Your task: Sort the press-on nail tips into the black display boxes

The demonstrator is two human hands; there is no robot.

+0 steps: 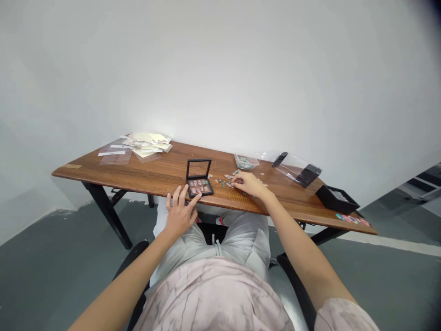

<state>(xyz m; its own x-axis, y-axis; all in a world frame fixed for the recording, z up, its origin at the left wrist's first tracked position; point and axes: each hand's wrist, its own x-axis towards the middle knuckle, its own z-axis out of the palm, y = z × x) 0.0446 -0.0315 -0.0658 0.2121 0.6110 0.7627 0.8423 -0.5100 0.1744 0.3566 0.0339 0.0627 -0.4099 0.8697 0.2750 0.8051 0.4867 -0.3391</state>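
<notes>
A small black case (200,186) lies at the table's front edge, its windowed lid (199,168) raised. Inside it sit several pinkish, shiny pieces and a greenish one. My left hand (181,211) has its fingers spread, with fingertips resting at the case's near left edge. Right of the case, my right hand (248,184) is closed in a pinch over scattered small pieces (223,183), pale, pink and green. What its fingertips hold is too small to make out. Behind that hand stands a clear plastic tub (246,162) filled with similar pieces.
White and cream cards with clear sleeves (146,145) are piled at the table's (155,172) back left. A clear plastic package with black ends (296,169) lies at the right. Further right are a black open box (337,199) and round colourful stickers (352,219). A wall stands behind.
</notes>
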